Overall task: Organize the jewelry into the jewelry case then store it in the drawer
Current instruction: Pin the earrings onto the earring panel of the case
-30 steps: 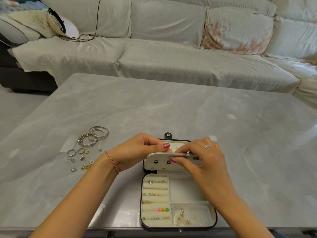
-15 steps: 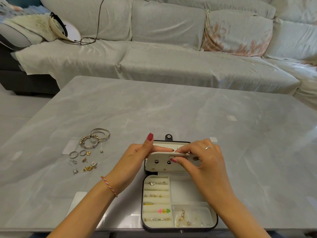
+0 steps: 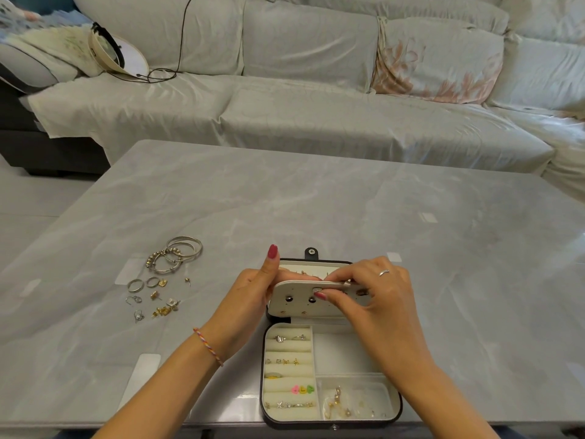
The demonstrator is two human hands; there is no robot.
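Steadying the earring panel [image 3: 304, 299] of the jewelry case [image 3: 329, 343] with my left hand [image 3: 250, 299], I am curling those fingers around its left end, the thumb sticking straight up and holding nothing else. My right hand [image 3: 373, 296] is pinching closed at the panel's top edge, thumb and forefinger meeting on something small and sparkly there, most likely an earring [image 3: 316, 290], though it is too tiny for me to say for certain. I am judging this as the step of pinning a stud through one of the panel's holes. The case is lying open at the near edge of the table [image 3: 348, 201], just right of the middle, with rings and small pieces already sitting in the padded rolls [image 3: 288, 369] on its left side and a few gold bits in the near-right compartment [image 3: 357, 397]. Well apart from it, toward the table's left edge, the bangles [image 3: 177, 255], loose rings [image 3: 144, 284] and several small earrings [image 3: 163, 307] are waiting to go in. Next I will probably be pushing the post fully through and fitting its back, which calls for a light, exact pinch so the panel does not flex, then reaching left for another piece.
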